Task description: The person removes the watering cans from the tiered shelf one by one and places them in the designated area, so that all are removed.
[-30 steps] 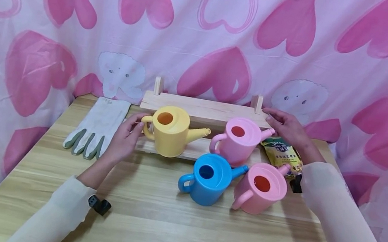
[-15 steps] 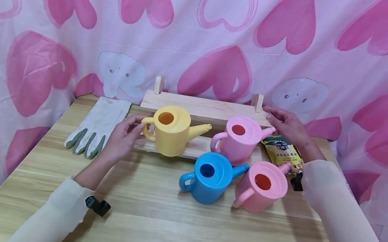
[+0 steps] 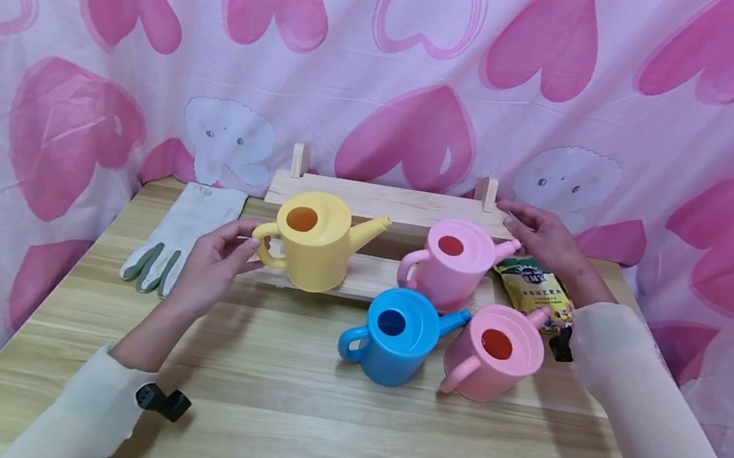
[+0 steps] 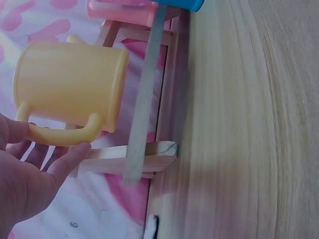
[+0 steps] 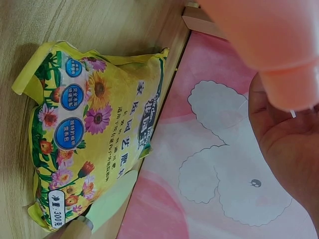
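Soft pink curtain cloth [image 3: 429, 1] printed with hearts and fluffy animal faces hangs in loose folds around a smooth, wood-grained tabletop [image 3: 337, 430]. At the rounded, looped handle [image 4: 65, 135] of a yellow watering can [image 3: 316, 257], the left hand [image 3: 216, 262] has its thumb and fingers closed in a pinch, holding the matte, drum-shaped body upright, its tapered spout slanting up to the right. In the head view this can sits before the left part of a pale, bare-wood rack [image 3: 385, 202], overlapping its lower board [image 3: 369, 281]; whether its base touches wood cannot be told. Out at the rack's right end is the right hand [image 3: 546, 244], its fingertips by the upper board; whether they clasp the edge or only lie against it is unclear. Between the hands, a glossy pink watering can [image 3: 453, 273] appears to stand on the lower board. Nearer, on the tabletop, a blue watering can [image 3: 394, 352] is just beside a second pink can [image 3: 494, 379]. Farther right lies a crinkled, flower-printed plastic bag [image 3: 532, 289], and at far left a flat, whitish fabric glove [image 3: 193, 223] with grey-green fingertips.
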Motion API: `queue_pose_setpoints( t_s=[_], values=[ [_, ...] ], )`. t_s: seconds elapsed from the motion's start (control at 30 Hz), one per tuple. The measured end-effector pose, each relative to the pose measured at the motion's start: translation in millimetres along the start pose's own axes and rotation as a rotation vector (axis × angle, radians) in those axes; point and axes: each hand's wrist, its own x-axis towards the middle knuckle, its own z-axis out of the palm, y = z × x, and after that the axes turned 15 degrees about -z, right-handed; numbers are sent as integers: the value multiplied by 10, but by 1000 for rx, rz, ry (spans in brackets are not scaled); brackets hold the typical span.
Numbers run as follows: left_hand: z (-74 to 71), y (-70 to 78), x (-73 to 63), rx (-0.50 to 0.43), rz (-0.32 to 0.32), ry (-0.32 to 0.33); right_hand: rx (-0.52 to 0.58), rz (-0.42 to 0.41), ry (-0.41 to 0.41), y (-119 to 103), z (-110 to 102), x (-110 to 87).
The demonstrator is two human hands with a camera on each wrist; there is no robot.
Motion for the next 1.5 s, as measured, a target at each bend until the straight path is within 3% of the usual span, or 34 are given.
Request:
queue_pose_setpoints(
  t_s=[0.3, 0.63, 1.23, 1.5],
  values=[
    [-137, 36, -210, -3, 44, -50, -15, 2, 3, 1, -17, -4],
    [-207, -15, -445, 59, -6, -64, -18, 5, 1, -12, 0, -7],
    [-215, -152, -652, 68, 18, -148, -28, -5, -6, -29, -13, -4],
    [-204, -249, -710, 74, -11, -173, -44, -19, -18, -31, -12, -1]
  ],
)
